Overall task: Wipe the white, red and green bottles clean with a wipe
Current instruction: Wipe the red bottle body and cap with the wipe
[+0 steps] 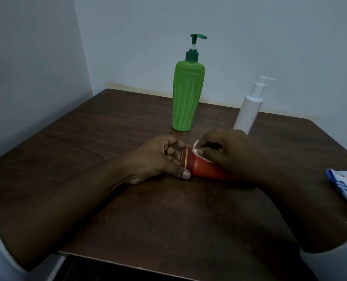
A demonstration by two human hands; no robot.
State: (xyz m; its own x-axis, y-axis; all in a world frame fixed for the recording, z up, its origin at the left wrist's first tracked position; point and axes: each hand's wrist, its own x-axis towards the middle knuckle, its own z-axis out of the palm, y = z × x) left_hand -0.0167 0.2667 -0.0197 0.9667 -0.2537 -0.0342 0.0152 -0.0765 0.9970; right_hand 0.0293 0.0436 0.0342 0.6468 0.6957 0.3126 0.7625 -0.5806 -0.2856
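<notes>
red bottle [207,169] lying sideways on dark table [87,149], gripped at one end by curled left hand [154,159]; white wipe [197,150] pinched against it by right hand [233,153]; green bottle [185,98] and white bottle [247,112] upright behind.

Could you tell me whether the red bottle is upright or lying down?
Lying down: the red bottle rests lengthwise on the table, the left hand gripping one end, the right hand holding the wipe against it.
</notes>
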